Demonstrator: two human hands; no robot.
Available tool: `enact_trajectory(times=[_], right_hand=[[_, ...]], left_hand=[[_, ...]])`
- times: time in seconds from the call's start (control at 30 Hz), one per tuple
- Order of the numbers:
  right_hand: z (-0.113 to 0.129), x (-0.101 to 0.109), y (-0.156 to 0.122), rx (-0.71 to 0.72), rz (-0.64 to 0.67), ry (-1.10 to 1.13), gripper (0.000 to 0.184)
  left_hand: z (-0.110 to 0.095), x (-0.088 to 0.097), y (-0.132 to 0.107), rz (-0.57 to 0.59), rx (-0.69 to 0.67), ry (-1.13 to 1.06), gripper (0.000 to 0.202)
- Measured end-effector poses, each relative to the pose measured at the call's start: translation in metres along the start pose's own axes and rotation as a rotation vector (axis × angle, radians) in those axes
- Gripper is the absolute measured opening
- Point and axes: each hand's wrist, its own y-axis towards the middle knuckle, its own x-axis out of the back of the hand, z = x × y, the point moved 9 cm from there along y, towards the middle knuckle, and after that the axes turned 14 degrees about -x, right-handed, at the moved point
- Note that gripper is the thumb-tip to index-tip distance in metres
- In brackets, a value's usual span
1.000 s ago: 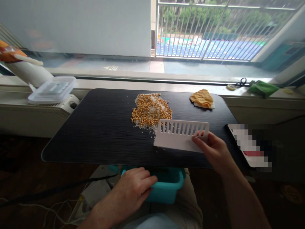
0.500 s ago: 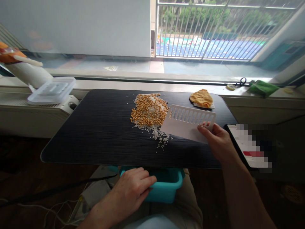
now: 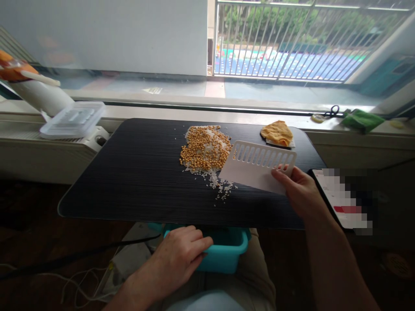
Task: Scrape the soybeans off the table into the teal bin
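Note:
My right hand (image 3: 303, 190) grips a white plastic scraper (image 3: 249, 175) with a row of slots along its upper edge, thumb on top. The scraper is held tilted over the dark table, its left end beside a heap of yellow soybeans (image 3: 204, 149) mixed with white rice. Loose rice grains (image 3: 221, 190) lie scattered in front of the heap. Below the table's near edge, my left hand (image 3: 184, 248) is closed over the rim of a teal plastic bin (image 3: 223, 259) on the lap. Most of the bin's inside is hidden.
A yellow cloth (image 3: 278, 133) lies at the dark table's (image 3: 129, 181) back right corner. A phone-like device (image 3: 333, 198), partly blurred out, sits off the right edge. On the windowsill are a green cloth (image 3: 362, 121) and a clear plastic lid (image 3: 74, 119); cables (image 3: 78, 276) trail below left.
The whole view has shifted slightly. Both hands keep their holds, and the scraper stays in nearly the same place beside the heap.

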Motion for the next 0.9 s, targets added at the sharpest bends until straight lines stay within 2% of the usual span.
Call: enact_trajectory(times=[0.2, 0.43, 0.63, 0.8, 0.9], right_hand=[[0.003, -0.001, -0.009, 0.012, 0.025, -0.042, 0.024], [0.01, -0.006, -0.02, 0.036, 0.049, -0.222, 0.025], [0.013, -0.009, -0.029, 0.044, 0.056, -0.252, 0.023], [0.004, -0.026, -0.04, 0.051, 0.15, -0.305, 0.024], [-0.005, -0.035, -0.051, -0.011, 0.294, -0.373, 0.027]], left_hand=[[0.002, 0.002, 0.002, 0.016, 0.004, 0.008, 0.019], [0.002, 0.001, 0.001, 0.023, 0.008, 0.022, 0.019], [0.002, 0.001, 0.001, 0.04, 0.015, 0.017, 0.019], [0.003, 0.002, -0.002, 0.03, 0.014, 0.023, 0.021], [0.004, 0.003, -0.006, 0.012, 0.014, 0.036, 0.019]])
